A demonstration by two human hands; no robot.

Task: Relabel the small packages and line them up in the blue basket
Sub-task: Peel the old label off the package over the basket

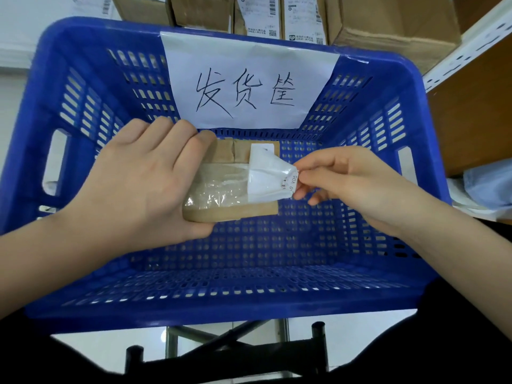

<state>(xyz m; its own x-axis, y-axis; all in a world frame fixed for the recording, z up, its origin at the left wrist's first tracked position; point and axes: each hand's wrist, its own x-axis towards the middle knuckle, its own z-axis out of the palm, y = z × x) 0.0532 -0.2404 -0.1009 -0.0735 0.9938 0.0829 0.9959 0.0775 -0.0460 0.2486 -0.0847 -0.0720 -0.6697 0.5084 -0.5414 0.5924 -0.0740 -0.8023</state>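
Observation:
My left hand grips a small brown cardboard package by its left end, holding it over the inside of the blue basket. Clear tape shines across the package's top. A white label is partly lifted off the package, its right edge curled up. My right hand pinches that curled edge between thumb and fingertips. The basket's perforated floor shows no other package.
A white paper sign with handwritten characters is taped to the basket's far wall. Cardboard boxes with shipping labels stand behind the basket. A shelf upright rises at the right. A black metal stand shows below the basket.

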